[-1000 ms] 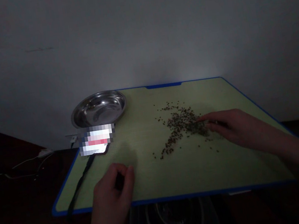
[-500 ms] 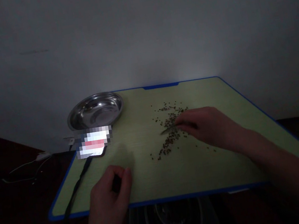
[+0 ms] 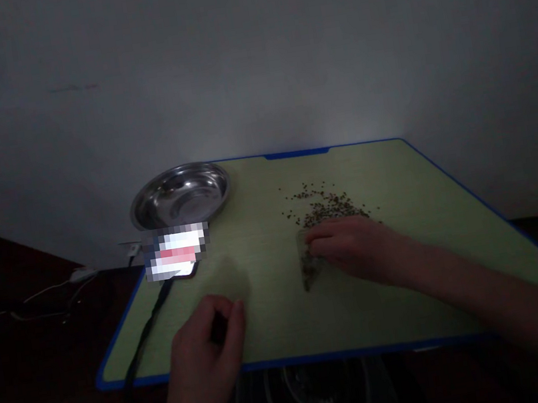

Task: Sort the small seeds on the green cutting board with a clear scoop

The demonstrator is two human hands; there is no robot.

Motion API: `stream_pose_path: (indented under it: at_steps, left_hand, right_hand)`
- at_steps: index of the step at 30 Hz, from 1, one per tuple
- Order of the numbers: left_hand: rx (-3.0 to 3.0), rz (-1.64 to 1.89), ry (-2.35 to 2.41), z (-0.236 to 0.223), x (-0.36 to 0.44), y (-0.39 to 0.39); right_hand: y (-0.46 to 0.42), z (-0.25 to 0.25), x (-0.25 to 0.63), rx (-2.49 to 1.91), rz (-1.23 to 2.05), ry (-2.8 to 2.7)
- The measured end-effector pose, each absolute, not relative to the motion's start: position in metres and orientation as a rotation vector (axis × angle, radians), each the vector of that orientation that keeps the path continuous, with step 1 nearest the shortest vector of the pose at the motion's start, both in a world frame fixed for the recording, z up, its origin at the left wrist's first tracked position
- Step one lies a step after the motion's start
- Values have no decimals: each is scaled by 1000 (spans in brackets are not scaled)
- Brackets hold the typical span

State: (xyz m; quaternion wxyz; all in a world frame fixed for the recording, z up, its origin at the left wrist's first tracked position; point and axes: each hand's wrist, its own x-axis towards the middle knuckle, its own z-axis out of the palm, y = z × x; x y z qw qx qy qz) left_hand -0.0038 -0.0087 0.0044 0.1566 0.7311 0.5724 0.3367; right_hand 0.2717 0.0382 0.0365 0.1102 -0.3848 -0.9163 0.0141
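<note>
Small dark seeds (image 3: pixel 328 206) lie scattered on a pale green tabletop with a blue rim (image 3: pixel 293 361). My right hand (image 3: pixel 352 250) rests on the near edge of the seed patch. Its fingers press on a thin translucent piece (image 3: pixel 307 260) that stands against a short line of seeds. My left hand (image 3: pixel 209 345) rests at the front edge of the table, its fingers curled in toward the thumb, with nothing visible inside. A shallow steel bowl (image 3: pixel 180 194) sits at the table's back left corner and looks empty.
A lit phone (image 3: pixel 175 252), its screen blurred out, lies in front of the bowl with a dark strap (image 3: pixel 145 334) trailing toward the front edge. Cables (image 3: pixel 50 291) lie on the dark surface to the left. A grey wall stands close behind the table.
My right hand has swept from the right side of the seeds leftward and toward me, dragging some seeds into a short line. My left hand has stayed put.
</note>
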Motion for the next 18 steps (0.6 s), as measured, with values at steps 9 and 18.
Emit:
stream_pose_path:
  at_steps: [9,18]
  left_hand:
    - [2077,967,1643,7,-1,-6]
    - [2068,965,1657,7,-3,-7]
  right_hand:
    - [34,58,313,-1317,29,-2526]
    - [48,54,304,-1442,-333,-2597]
